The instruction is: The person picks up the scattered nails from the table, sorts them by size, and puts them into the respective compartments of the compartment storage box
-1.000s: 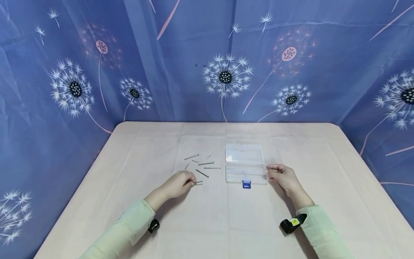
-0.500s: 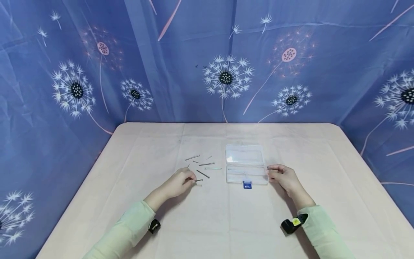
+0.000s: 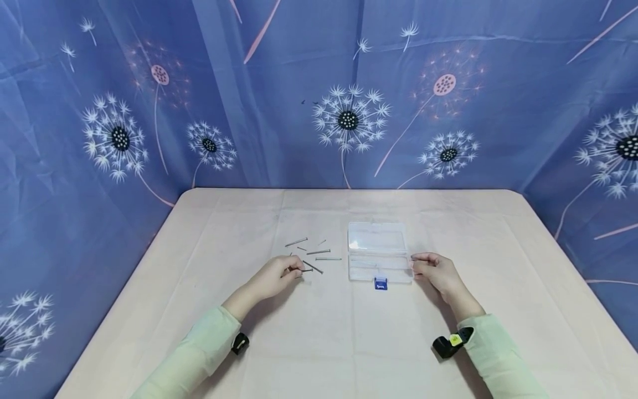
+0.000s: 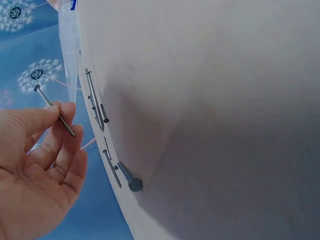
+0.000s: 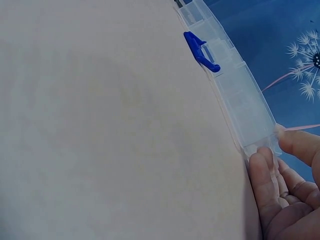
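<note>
My left hand (image 3: 271,277) pinches a metal nail (image 4: 66,124) between thumb and fingertips. In the left wrist view the nail slants across the fingers, its head at upper left and its point at lower right. Several loose nails of different lengths lie just beyond this hand, among them a long nail (image 3: 328,259) close to the box. A clear plastic box (image 3: 359,275) lies with its lid (image 3: 377,237) folded back and a blue latch (image 3: 381,284) at its front. At the box's right end, my right hand (image 3: 440,275) grips the edge between thumb and fingers.
A pale cloth covers the table (image 3: 319,343). Behind it and along both sides hangs a blue dandelion-print curtain (image 3: 279,122). A black wrist camera (image 3: 446,347) is strapped at the right sleeve, with another black camera (image 3: 240,343) at the left.
The left hand has raised the nail off the table and shifted it slightly away from the person, so it now overlaps another nail. The right hand stays at the box.
</note>
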Motion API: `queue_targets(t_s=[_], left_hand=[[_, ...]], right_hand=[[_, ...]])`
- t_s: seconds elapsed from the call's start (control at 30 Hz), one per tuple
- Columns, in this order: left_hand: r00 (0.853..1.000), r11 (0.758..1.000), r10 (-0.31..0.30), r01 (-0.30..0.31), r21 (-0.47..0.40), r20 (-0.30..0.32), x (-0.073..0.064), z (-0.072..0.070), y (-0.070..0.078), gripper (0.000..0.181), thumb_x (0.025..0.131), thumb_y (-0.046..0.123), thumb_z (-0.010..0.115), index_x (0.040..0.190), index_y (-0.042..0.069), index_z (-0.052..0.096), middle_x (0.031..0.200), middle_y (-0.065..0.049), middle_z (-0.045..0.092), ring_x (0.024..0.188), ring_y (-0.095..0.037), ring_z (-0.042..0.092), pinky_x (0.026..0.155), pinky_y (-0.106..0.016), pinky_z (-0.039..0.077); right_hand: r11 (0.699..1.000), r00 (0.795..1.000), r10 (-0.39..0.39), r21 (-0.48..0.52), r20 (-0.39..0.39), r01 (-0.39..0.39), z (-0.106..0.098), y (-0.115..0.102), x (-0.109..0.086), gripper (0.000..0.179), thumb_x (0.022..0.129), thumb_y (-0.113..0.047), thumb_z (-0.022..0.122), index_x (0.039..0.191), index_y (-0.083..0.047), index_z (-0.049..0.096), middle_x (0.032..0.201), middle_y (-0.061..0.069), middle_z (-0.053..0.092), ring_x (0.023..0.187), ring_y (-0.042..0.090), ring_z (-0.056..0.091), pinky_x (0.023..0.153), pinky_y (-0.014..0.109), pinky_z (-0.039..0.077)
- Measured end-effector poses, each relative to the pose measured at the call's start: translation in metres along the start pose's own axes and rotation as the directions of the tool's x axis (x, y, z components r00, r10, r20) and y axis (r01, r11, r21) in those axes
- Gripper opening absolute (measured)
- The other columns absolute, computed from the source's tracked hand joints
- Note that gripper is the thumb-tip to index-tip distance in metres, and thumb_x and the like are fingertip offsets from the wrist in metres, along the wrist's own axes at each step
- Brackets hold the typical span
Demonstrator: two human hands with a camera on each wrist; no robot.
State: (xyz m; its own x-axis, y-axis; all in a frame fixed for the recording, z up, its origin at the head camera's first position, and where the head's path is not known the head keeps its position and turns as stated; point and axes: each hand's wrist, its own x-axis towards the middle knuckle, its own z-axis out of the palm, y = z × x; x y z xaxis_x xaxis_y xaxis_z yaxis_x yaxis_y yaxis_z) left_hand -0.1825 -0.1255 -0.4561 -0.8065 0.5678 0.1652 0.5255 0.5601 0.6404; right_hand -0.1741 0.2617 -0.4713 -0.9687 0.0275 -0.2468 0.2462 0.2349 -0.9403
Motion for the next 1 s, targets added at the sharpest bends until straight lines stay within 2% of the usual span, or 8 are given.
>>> queue_targets(t_s=[0.1, 0.17, 0.3, 0.4, 0.67, 0.73, 0.83, 1.0], left_hand=[[1.0, 0.999, -0.021, 0.02, -0.028, -0.002, 0.003, -0.001, 0.003, 0.007, 0.091, 0.006, 0.06, 0.093, 0.003, 0.065, 0.091, -0.007, 0.069, 0.086, -0.019, 0.062, 0.077, -0.029, 0.052], [0.999, 0.996, -0.037, 0.037, -0.077, -0.002, 0.005, 0.0, 0.005, 0.007, 0.091, 0.005, 0.06, 0.094, 0.003, 0.065, 0.092, -0.008, 0.069, 0.086, -0.019, 0.062, 0.076, -0.027, 0.052], [0.996, 0.978, -0.088, 0.086, -0.189, -0.002, 0.01, 0.001, 0.01, 0.009, 0.09, 0.003, 0.06, 0.097, 0.001, 0.065, 0.091, -0.01, 0.068, 0.082, -0.019, 0.062, 0.073, -0.024, 0.052], [0.994, 0.965, -0.11, 0.105, -0.239, -0.009, 0.015, 0.002, 0.011, 0.011, 0.089, 0.003, 0.06, 0.099, -0.001, 0.064, 0.091, -0.012, 0.067, 0.079, -0.018, 0.061, 0.07, -0.023, 0.052], [0.989, 0.951, -0.139, 0.118, -0.287, -0.052, 0.023, 0.005, 0.014, 0.014, 0.088, 0.002, 0.06, 0.101, -0.003, 0.064, 0.096, -0.015, 0.068, 0.089, -0.025, 0.064, 0.076, -0.027, 0.053], [0.987, 0.937, -0.154, 0.131, -0.325, -0.047, 0.024, 0.006, 0.016, 0.015, 0.088, 0.001, 0.06, 0.102, -0.005, 0.063, 0.096, -0.017, 0.068, 0.088, -0.029, 0.064, 0.071, -0.031, 0.055], [0.98, 0.901, -0.194, 0.165, -0.401, -0.033, 0.025, 0.009, 0.019, 0.015, 0.088, 0.0, 0.06, 0.101, -0.007, 0.062, 0.096, -0.021, 0.068, 0.086, -0.036, 0.063, 0.063, -0.034, 0.056], [0.963, 0.839, -0.268, 0.234, -0.492, 0.001, 0.031, 0.013, 0.022, 0.017, 0.089, -0.001, 0.057, 0.103, -0.01, 0.06, 0.099, -0.024, 0.068, 0.09, -0.038, 0.066, 0.071, -0.027, 0.056]], right_hand=[[1.0, 1.0, 0.0, -0.006, -0.001, 0.0, 0.0, 0.0, 0.0, 0.044, 0.09, -0.004, 0.057, 0.126, 0.017, 0.045, 0.086, -0.008, 0.062, 0.074, -0.003, 0.06, 0.069, 0.017, 0.054], [1.0, 1.0, -0.006, -0.001, 0.001, 0.006, -0.001, 0.0, 0.001, 0.044, 0.09, -0.004, 0.057, 0.126, 0.017, 0.045, 0.086, -0.008, 0.062, 0.074, -0.003, 0.06, 0.069, 0.016, 0.054], [1.0, 1.0, -0.017, 0.013, 0.005, 0.017, -0.002, 0.001, 0.001, 0.044, 0.09, -0.004, 0.056, 0.126, 0.018, 0.044, 0.086, -0.009, 0.062, 0.074, -0.003, 0.06, 0.07, 0.016, 0.054], [1.0, 1.0, -0.016, 0.01, 0.002, 0.016, -0.002, 0.001, 0.002, 0.044, 0.09, -0.004, 0.056, 0.126, 0.018, 0.045, 0.086, -0.008, 0.062, 0.074, -0.003, 0.06, 0.069, 0.016, 0.054], [0.998, 0.999, -0.04, 0.044, 0.015, 0.039, -0.002, -0.001, 0.001, 0.044, 0.09, -0.003, 0.056, 0.126, 0.02, 0.043, 0.084, -0.012, 0.061, 0.074, -0.003, 0.06, 0.069, 0.015, 0.053], [0.997, 0.999, -0.047, 0.056, 0.022, 0.046, -0.002, 0.0, 0.001, 0.045, 0.091, -0.003, 0.056, 0.126, 0.021, 0.042, 0.084, -0.012, 0.062, 0.074, -0.003, 0.06, 0.068, 0.015, 0.054], [0.997, 0.999, -0.042, 0.063, 0.026, 0.04, -0.002, 0.001, 0.001, 0.045, 0.091, -0.002, 0.056, 0.126, 0.02, 0.042, 0.084, -0.011, 0.062, 0.073, -0.002, 0.061, 0.068, 0.016, 0.054], [0.998, 0.999, -0.029, 0.062, 0.022, 0.027, -0.002, 0.004, 0.002, 0.045, 0.09, -0.003, 0.057, 0.127, 0.02, 0.043, 0.084, -0.011, 0.063, 0.073, -0.002, 0.061, 0.067, 0.016, 0.054]])
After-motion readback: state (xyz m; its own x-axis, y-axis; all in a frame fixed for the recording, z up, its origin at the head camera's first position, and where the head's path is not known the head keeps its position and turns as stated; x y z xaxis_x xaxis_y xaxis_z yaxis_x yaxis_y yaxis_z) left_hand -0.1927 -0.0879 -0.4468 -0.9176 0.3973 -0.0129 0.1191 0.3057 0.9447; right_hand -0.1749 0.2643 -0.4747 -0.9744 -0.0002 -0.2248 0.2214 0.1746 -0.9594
